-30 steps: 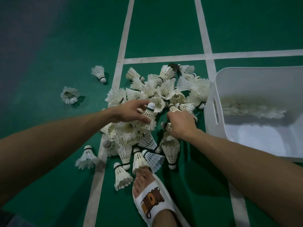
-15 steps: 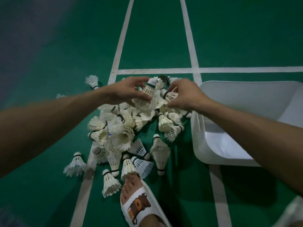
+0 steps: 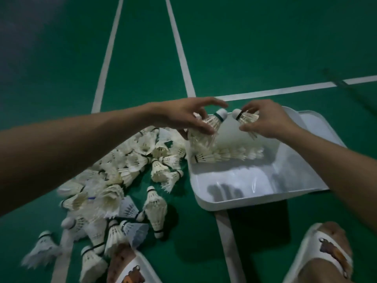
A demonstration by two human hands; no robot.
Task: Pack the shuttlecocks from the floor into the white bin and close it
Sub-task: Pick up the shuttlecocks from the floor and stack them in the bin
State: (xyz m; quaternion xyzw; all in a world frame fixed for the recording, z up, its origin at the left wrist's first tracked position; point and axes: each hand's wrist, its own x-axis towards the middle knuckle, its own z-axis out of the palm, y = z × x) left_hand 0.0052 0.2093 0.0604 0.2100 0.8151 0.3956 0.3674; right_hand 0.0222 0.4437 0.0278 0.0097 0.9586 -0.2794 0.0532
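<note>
Green court floor with white lines filled the head view, where I saw the left hand gripping nested shuttlecocks and the right hand pinching a single shuttlecock, both above the white bin. A row of shuttlecocks lay inside the bin, and the loose pile lay on the floor just left of it.

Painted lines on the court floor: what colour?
White painted lines on green floor; head view.
</note>
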